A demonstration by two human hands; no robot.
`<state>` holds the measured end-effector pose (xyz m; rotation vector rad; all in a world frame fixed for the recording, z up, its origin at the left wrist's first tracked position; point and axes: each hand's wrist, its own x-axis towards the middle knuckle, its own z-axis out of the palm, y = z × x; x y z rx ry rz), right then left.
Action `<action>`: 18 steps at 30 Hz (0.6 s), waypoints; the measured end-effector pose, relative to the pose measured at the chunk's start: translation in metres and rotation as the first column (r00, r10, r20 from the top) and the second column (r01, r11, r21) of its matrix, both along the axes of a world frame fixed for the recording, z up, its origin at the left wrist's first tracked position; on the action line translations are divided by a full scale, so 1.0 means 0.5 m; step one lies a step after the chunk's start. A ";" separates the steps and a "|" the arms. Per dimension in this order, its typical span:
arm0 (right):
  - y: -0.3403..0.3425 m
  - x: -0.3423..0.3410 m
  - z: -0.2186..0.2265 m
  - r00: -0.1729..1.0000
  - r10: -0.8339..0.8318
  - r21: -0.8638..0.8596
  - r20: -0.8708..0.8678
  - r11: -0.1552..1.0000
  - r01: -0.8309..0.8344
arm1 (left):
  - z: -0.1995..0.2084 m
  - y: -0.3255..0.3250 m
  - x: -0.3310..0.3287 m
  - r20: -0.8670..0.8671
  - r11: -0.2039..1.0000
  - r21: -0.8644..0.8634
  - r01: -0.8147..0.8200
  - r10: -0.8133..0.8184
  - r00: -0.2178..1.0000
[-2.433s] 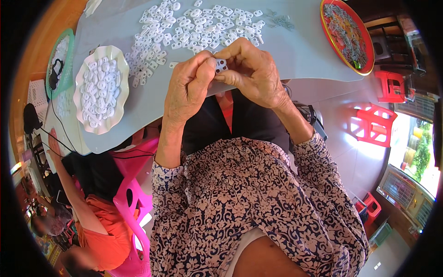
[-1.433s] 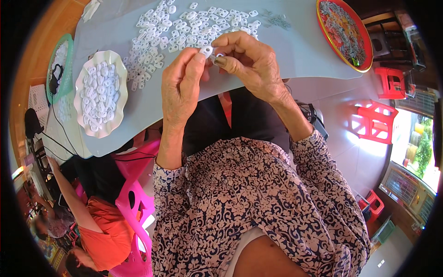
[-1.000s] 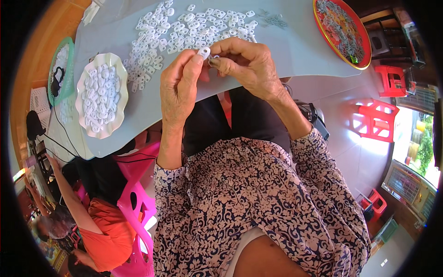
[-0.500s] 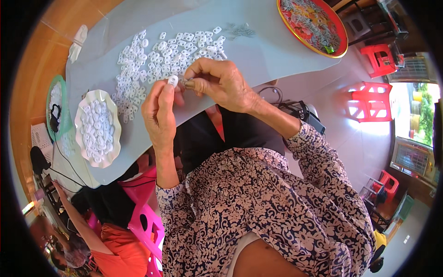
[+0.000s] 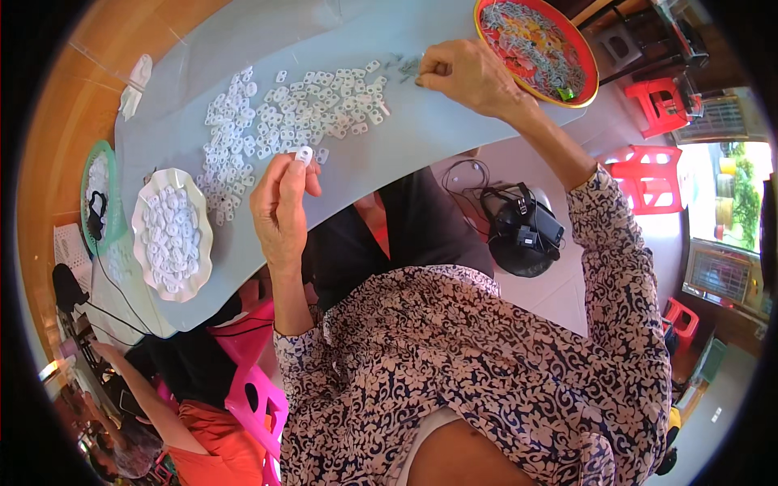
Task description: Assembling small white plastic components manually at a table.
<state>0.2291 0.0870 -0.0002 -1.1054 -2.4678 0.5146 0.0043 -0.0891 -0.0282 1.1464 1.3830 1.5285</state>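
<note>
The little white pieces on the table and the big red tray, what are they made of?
The white pieces look like hard, smooth plastic: evenly white, with neat holes. The red tray could be plastic or painted metal; its bright red and gold-coloured rim leave that open.

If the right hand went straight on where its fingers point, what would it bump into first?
Probably the thin grey pieces lying right by the fingertips of the right hand, maybe touching already. I can't tell how high the hand is, so it might pass over them.
</note>
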 end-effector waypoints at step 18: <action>0.011 -0.061 -0.022 0.958 0.131 0.153 0.255 0.973 -0.173 | 0.005 -0.007 0.012 -0.064 0.999 -0.032 0.041 -0.043 0.997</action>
